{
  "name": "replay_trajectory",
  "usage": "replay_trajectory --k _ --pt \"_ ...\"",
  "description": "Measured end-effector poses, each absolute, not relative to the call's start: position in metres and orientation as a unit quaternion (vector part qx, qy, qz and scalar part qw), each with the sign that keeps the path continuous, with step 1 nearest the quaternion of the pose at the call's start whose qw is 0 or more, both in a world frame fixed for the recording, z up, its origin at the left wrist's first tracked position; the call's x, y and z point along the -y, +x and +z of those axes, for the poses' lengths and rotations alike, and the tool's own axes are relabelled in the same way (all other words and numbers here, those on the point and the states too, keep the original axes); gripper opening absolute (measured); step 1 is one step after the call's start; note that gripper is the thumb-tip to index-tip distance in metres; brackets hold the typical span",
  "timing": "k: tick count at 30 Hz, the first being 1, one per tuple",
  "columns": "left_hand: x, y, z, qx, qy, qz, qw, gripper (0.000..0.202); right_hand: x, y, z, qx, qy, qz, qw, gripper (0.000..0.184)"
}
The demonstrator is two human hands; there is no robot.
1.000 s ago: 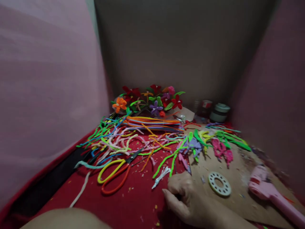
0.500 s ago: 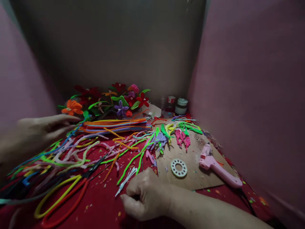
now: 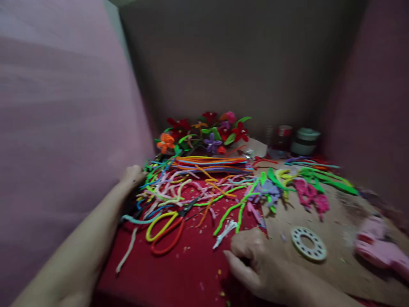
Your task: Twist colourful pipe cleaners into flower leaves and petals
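My left hand (image 3: 132, 175) reaches to the left edge of a heap of coloured pipe cleaners (image 3: 169, 185). Its fingers are mostly hidden, so its grip does not show. Above the near red cloth (image 3: 194, 273), my right hand (image 3: 251, 260) rests with its fingers curled in. Anything inside that curl is out of sight. Just left of it lies a small bunch of white stems (image 3: 225, 233). Scissors (image 3: 166, 232) with one yellow and one red handle lie between my hands. Behind the loose pieces is a bundle of straight pipe cleaners (image 3: 214, 164).
Pipe-cleaner flowers (image 3: 211, 132) stand against the back wall. On the right, a cardboard sheet (image 3: 275, 243) carries pink and green shaped pieces (image 3: 308, 194), a pale ring with holes (image 3: 308, 243) and a pink glue gun (image 3: 375, 243). A lidded jar (image 3: 306, 141) stands behind. Pink walls flank both sides.
The view has swung left, so the table things appear further right. My left hand has moved from above the pipe cleaners to the heap's left edge. My right hand stays curled near the white stems.
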State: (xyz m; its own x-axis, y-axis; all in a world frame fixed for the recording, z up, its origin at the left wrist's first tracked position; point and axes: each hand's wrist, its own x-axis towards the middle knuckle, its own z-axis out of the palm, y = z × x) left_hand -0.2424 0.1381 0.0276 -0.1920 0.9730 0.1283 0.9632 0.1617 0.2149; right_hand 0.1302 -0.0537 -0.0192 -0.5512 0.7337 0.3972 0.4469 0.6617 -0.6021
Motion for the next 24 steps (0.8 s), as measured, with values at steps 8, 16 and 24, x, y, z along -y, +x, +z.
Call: replay_trajectory --k 8,16,24 --pt "-0.159 -0.247 0.015 -0.790 0.591 0.165 0.001 0.040 0.054 0.129 -0.021 0.872 -0.337 0.193 0.297 0.033" --pt "-0.172 -0.239 0.015 -0.754 0.597 0.268 0.064 0.025 0.054 0.130 -0.021 0.871 -0.340 0.191 0.299 0.033" --pt "-0.170 -0.228 0.039 -0.664 0.524 0.522 0.113 0.033 0.056 0.129 -0.020 0.872 -0.346 0.195 0.285 0.033"
